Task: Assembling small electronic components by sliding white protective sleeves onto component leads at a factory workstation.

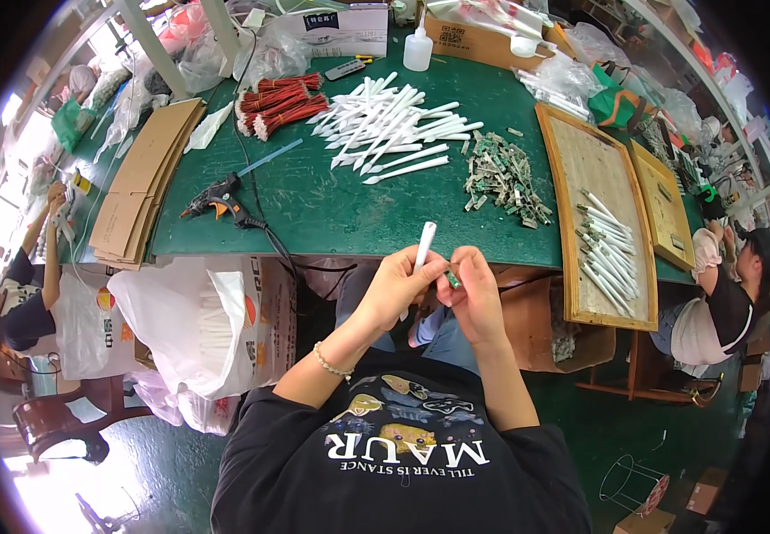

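Note:
My left hand (396,287) is closed round a slim white plastic tube (425,244), which points up and away from me. Between the fingertips of my right hand (478,301) is a small green circuit board (453,279), close beside the tube. Both hands are just off the near edge of the green table (349,218). Beyond them lies a heap of white pointed tubes (394,125). To its right is a pile of small circuit boards (508,178). A wooden tray (567,236) at the right holds several white tubes (612,254).
Bundles of red wires (280,102) lie behind a glue gun (222,198), whose cable runs over the table edge. Flat cardboard (143,182) is stacked at left. A white squeeze bottle (418,50) stands at the back. Plastic bags (176,311) hang below left. People sit at both sides.

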The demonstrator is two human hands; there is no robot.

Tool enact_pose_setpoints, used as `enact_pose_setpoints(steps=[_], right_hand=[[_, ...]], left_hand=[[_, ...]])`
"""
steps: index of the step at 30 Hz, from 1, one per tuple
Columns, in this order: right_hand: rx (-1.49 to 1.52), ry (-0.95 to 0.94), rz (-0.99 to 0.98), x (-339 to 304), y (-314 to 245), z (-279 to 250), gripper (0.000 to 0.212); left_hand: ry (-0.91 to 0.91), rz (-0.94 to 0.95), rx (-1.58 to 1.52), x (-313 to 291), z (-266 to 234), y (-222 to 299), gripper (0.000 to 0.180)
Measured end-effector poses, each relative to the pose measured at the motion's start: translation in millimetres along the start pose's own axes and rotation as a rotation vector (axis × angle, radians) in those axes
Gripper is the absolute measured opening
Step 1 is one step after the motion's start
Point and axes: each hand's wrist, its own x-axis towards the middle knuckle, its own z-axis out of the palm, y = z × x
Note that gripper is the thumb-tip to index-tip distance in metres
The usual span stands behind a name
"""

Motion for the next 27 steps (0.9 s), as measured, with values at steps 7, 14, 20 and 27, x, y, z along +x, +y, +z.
enact_pose_setpoints(steps=[7,14,20,27], right_hand=[[-0.442,0.025,-0.356,-17,16,-10,0.022],[-0.75,0.209,-0.509,-14,-24,11,0.018],[-1.154,0.226,-0.648,-10,-32,17,0.028],[-1.211,0.123,-0.631,-11,-39,13,0.025]], left_hand=[[0.007,-0.069,-0.148,-4,4,-7,0.019],[-0.036,0.11,-0.032,-13,14,-10,0.035],[0.0,0.186,0.192,-17,19,-21,0.03],[-0.095,0.217,0.371,-20,18,-22,0.035]])
